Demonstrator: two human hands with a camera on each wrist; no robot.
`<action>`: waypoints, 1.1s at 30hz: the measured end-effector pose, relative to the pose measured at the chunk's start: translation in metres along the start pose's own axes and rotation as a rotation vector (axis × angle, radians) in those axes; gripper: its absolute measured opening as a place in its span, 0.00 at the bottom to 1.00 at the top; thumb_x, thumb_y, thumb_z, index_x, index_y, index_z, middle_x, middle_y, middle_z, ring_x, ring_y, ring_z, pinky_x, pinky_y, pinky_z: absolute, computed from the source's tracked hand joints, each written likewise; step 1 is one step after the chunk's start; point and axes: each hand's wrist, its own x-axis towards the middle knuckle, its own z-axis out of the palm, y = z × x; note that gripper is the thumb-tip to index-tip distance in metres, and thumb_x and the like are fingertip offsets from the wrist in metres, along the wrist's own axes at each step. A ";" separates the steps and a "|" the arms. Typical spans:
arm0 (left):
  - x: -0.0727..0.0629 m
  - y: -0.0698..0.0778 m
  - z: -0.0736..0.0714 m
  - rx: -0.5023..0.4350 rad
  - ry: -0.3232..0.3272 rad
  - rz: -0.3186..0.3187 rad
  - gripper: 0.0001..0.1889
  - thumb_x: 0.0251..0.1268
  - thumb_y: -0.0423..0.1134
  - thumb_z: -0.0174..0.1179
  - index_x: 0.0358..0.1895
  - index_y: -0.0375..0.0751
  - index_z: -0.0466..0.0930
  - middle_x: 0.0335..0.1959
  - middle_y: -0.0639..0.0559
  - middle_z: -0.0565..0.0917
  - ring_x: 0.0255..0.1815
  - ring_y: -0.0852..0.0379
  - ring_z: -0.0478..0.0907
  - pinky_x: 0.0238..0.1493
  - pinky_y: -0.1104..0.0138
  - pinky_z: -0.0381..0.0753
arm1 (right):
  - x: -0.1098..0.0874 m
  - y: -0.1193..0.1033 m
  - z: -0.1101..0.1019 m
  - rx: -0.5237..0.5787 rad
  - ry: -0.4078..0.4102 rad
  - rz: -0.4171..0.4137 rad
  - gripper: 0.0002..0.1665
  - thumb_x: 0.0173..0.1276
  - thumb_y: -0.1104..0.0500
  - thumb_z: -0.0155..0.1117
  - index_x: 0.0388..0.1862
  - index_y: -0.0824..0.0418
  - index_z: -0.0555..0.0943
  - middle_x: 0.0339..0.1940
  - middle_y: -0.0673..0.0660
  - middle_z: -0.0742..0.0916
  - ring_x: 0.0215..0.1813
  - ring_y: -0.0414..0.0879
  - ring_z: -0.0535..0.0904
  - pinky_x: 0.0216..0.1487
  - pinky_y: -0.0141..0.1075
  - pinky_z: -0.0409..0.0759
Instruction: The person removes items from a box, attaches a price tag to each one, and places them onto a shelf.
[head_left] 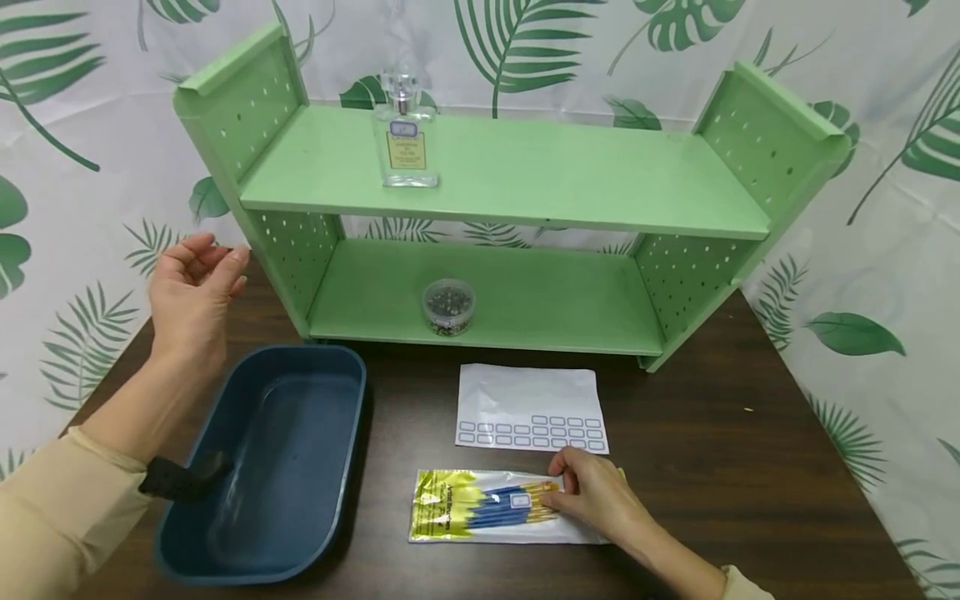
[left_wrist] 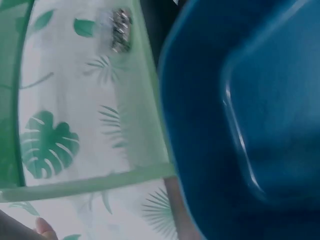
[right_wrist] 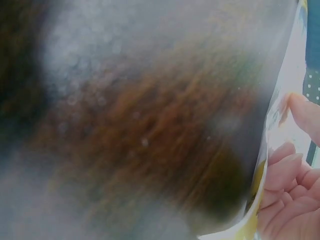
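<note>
A flat clear pack of paintbrushes (head_left: 487, 507) with a yellow printed end and blue handles lies on the table in the head view. A small white label (head_left: 521, 501) sits on its front. My right hand (head_left: 600, 496) grips the right part of this pack, thumb beside the label; in the right wrist view the blurred pack (right_wrist: 165, 130) fills most of the picture, with curled fingers (right_wrist: 285, 175) at its edge. My left hand (head_left: 193, 292) is raised beside the shelf's left side, fingers loosely bent and holding nothing. Only a fingertip (left_wrist: 45, 229) shows in the left wrist view.
A green two-tier shelf (head_left: 540, 167) stands at the back, with a perfume bottle (head_left: 407, 150) on top and a round tub (head_left: 448, 308) of small metal pieces below. A label sheet (head_left: 528, 396) lies before it. The blue basin (head_left: 285, 467) is below my left forearm.
</note>
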 end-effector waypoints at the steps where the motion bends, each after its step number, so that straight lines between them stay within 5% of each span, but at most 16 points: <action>1: 0.002 -0.002 -0.001 0.035 0.001 -0.006 0.16 0.54 0.23 0.63 0.42 0.43 0.72 0.37 0.52 0.72 0.35 0.63 0.71 0.31 0.79 0.75 | 0.000 0.000 0.000 -0.006 0.007 -0.011 0.16 0.46 0.59 0.77 0.26 0.53 0.76 0.18 0.43 0.71 0.21 0.31 0.63 0.21 0.26 0.62; 8: 0.012 -0.013 -0.006 0.252 -0.097 -0.055 0.20 0.57 0.30 0.64 0.51 0.50 0.72 0.46 0.62 0.73 0.53 0.63 0.68 0.46 0.81 0.69 | -0.001 0.002 0.003 -0.041 0.081 -0.067 0.17 0.41 0.58 0.79 0.23 0.51 0.76 0.22 0.45 0.70 0.26 0.32 0.63 0.25 0.26 0.63; 14: 0.015 -0.017 -0.003 0.318 -0.211 -0.053 0.29 0.58 0.35 0.65 0.65 0.44 0.68 0.49 0.63 0.74 0.62 0.57 0.64 0.50 0.80 0.69 | -0.004 0.002 0.004 -0.030 0.091 -0.049 0.18 0.41 0.60 0.79 0.23 0.50 0.75 0.25 0.45 0.71 0.27 0.33 0.64 0.26 0.26 0.64; 33: 0.019 -0.023 0.001 0.460 -0.234 -0.078 0.29 0.60 0.41 0.64 0.65 0.41 0.70 0.41 0.66 0.79 0.49 0.67 0.72 0.43 0.79 0.71 | -0.003 0.004 0.001 0.019 0.010 -0.039 0.14 0.46 0.59 0.78 0.24 0.51 0.77 0.23 0.44 0.74 0.24 0.33 0.65 0.24 0.27 0.65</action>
